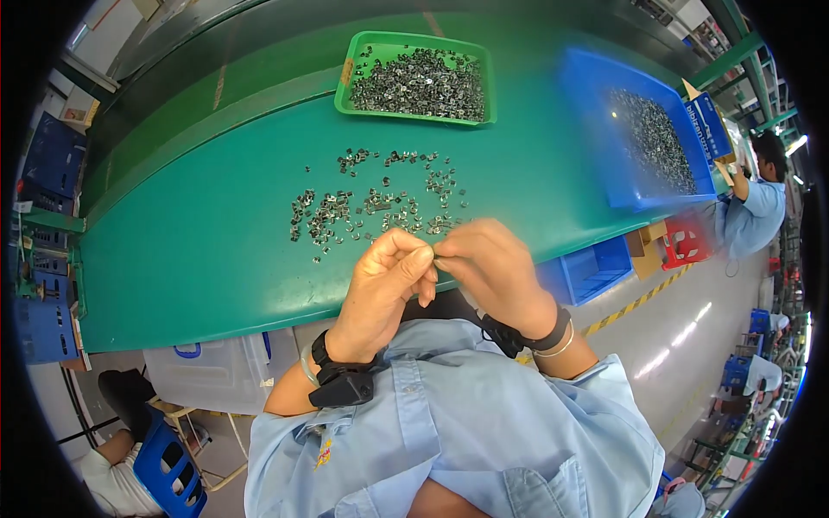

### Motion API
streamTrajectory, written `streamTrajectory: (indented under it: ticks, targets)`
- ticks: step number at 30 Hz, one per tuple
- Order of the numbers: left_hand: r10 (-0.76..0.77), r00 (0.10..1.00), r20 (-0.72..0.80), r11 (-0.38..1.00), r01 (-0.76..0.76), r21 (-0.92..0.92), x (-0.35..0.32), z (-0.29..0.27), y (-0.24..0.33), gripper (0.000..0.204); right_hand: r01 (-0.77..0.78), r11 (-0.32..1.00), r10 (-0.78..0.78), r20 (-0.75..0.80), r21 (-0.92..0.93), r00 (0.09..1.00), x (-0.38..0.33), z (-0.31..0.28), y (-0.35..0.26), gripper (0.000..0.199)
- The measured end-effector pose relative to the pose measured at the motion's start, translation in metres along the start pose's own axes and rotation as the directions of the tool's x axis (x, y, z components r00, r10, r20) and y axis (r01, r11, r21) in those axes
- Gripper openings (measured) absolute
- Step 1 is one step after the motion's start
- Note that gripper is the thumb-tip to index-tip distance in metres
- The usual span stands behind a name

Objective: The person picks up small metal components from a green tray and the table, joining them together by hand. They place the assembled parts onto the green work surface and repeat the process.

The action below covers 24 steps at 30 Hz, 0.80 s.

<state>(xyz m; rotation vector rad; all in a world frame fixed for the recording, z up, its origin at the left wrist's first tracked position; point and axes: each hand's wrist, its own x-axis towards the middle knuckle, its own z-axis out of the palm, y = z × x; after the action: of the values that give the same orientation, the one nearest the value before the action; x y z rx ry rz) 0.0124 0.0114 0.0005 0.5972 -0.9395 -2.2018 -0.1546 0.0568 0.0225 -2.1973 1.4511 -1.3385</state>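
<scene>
Left hand (377,285): your thumb and forefinger press together
Right hand (505,268): your fingertips pinch, just beside the left's
Pinched piece: too hidden to tell
Parts (332,210): loose beyond

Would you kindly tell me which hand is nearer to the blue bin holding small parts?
Right. The right hand is left of the blue bin and nearer the wearer, apart from it; the left hand is farther left, beyond the right hand.

L hand (380,289) & R hand (499,263) meet approx. midline, fingers (395,243) curled, tips (422,255) tog.
</scene>
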Motion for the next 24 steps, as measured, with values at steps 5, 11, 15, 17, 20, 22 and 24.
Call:
streamTrajectory:
  ticks: [5, 11, 15, 17, 20, 22, 24]
  targets:
    - [0.015, 1.000, -0.013, 0.998, -0.015, 0.057, -0.006, 0.006, 0.004, 0.016, -0.017, 0.999, 0.017, -0.016, 0.029, 1.000, -0.005, 0.002, 0.001, 0.020]
    - [-0.021, 0.999, 0.030, 0.999, 0.022, -0.036, -0.008, 0.004, 0.003, 0.017, -0.087, 0.980, 0.097, -0.048, 0.178, 0.994, -0.007, 0.005, 0.001, 0.019]
    - [-0.035, 0.995, 0.098, 0.981, 0.053, -0.184, -0.007, 0.001, -0.002, 0.015, -0.103, 0.958, 0.123, -0.057, 0.268, 0.991, -0.008, 0.009, 0.000, 0.019]
    - [-0.034, 0.984, 0.175, 0.950, 0.086, -0.301, -0.006, -0.002, -0.006, 0.015, -0.099, 0.952, 0.121, -0.059, 0.289, 0.991, -0.007, 0.009, 0.000, 0.019]
    - [-0.031, 0.981, 0.192, 0.926, 0.100, -0.365, -0.006, -0.003, -0.006, 0.015, -0.073, 0.957, 0.086, -0.032, 0.282, 0.996, -0.004, 0.008, -0.001, 0.017]
    - [-0.028, 0.979, 0.202, 0.911, 0.108, -0.397, -0.006, -0.002, -0.006, 0.016, -0.071, 0.957, 0.081, -0.027, 0.282, 0.996, -0.002, 0.008, -0.002, 0.016]
    - [-0.038, 0.983, 0.180, 0.903, 0.111, -0.414, -0.007, 0.000, -0.004, 0.015, -0.065, 0.957, 0.074, -0.019, 0.283, 0.997, -0.001, 0.008, -0.003, 0.016]
